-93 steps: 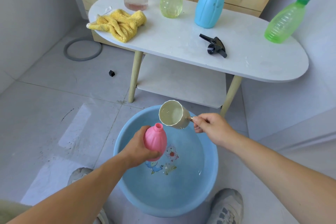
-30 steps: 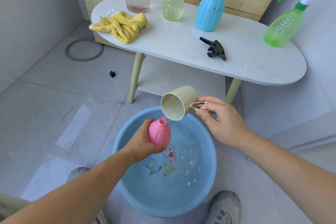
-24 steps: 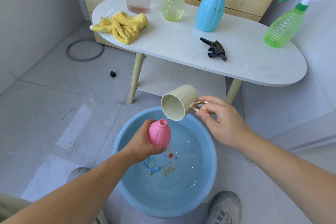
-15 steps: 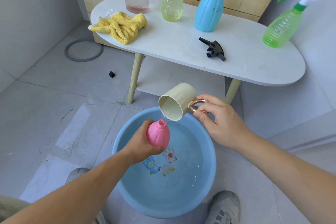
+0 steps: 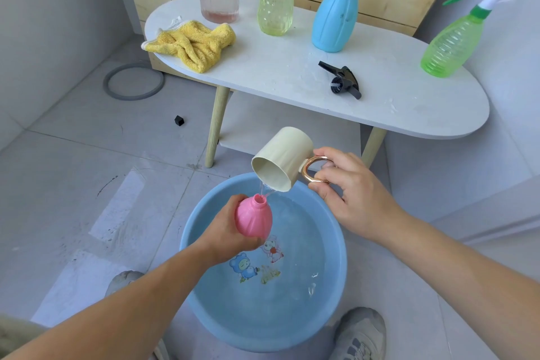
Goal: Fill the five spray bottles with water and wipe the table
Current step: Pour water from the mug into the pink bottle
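**Water going into the pink bottle**

We are leaning over the blue basin (image 5: 263, 339). Our left hand (image 5: 225, 231) is curling around the pink bottle (image 5: 253, 218), holding it above the water with its neck open. Our right hand (image 5: 347, 193) is pinching the cream cup (image 5: 282, 158) by its gold handle and tipping a thin stream into that neck. We are judging the filling step to be in hand. Next we are levelling the cup, then reaching to the table (image 5: 292, 73) for the black spray head (image 5: 343, 82). The yellow cloth (image 5: 193, 44) is lying farther back, waiting for the wiping.
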The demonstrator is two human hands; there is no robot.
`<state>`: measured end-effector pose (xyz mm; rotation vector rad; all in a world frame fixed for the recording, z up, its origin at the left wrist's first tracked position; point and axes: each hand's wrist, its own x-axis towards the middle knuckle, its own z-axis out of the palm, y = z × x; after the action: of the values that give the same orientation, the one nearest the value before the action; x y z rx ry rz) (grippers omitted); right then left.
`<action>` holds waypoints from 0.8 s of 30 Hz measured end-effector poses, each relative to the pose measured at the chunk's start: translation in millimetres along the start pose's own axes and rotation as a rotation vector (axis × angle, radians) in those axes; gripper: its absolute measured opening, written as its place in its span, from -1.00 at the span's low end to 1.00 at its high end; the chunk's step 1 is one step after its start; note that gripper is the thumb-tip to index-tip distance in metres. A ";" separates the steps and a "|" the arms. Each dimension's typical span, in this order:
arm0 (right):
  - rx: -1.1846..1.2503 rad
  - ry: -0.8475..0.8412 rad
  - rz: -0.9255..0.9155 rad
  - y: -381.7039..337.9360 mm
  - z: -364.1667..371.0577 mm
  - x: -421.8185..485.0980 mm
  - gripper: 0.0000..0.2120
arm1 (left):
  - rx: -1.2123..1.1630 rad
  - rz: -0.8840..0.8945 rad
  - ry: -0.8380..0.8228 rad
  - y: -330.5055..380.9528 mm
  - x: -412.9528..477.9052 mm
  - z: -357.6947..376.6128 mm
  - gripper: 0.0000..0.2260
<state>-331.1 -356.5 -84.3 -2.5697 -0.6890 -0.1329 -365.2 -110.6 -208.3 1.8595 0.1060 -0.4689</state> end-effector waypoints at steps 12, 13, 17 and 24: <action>-0.127 0.072 -0.237 2.0 4.3 -1.6 -0.74 | -0.003 -0.008 -0.006 -2.0 0.7 0.1 -0.24; -0.152 0.076 -0.268 1.6 4.8 -1.7 -0.74 | 0.002 -0.007 -0.005 -1.9 0.5 0.3 -0.24; -0.211 0.059 -0.324 3.3 15.8 -4.2 -0.73 | 0.025 -0.004 -0.002 -1.8 0.3 0.1 -0.24; 0.435 0.011 0.515 27.9 61.6 0.4 -0.75 | 0.008 -0.036 0.003 -9.3 -1.6 -0.4 -0.27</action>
<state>-318.8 -348.8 -150.3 -2.2318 -0.0235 0.1559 -369.4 -106.8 -215.9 1.8687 0.1404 -0.4924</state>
